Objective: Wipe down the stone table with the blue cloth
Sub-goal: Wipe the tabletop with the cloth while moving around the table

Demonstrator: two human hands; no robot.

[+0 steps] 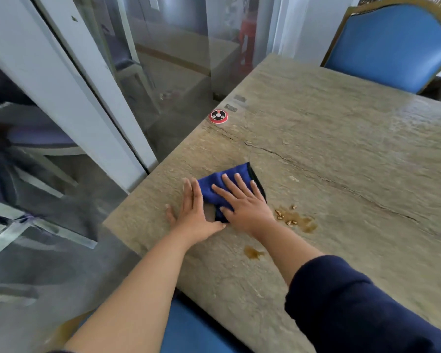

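The blue cloth (233, 178), folded with a dark edge, lies flat on the grey-brown stone table (341, 154) near its left edge. My right hand (242, 203) presses flat on the cloth with fingers spread. My left hand (192, 210) rests flat on the stone just left of the cloth, its fingers touching the cloth's left edge. A brown spill with small crumbs (294, 219) sits right of my right wrist. A second brown spot (252, 252) lies closer to me, between my forearms.
A round red call button (218, 115) sits at the table's left edge, with two small grey labels (236, 103) beyond it. A blue padded chair (392, 47) stands at the far side. A blue seat (189, 329) is below me. Glass panels run along the left.
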